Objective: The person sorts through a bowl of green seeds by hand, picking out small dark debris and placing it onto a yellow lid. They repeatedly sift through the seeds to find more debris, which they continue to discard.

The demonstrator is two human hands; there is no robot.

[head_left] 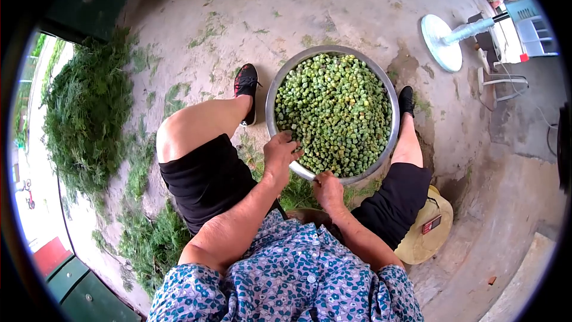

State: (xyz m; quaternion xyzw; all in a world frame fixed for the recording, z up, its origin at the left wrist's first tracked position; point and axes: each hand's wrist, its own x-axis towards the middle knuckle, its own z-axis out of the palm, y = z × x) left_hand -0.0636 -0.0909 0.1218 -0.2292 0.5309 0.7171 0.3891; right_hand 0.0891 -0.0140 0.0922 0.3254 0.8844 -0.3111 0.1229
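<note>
Green sprigs [297,197] beside basin [271,98]; left hand [279,155], right hand [328,191] against it, fingers [285,137] curled, grip unclear

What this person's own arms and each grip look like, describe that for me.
Short sleeves, pale with a blue and lilac leafy print, leave both forearms bare. The left grip and right grip are human hands without gloves. No watch shows.
</note>
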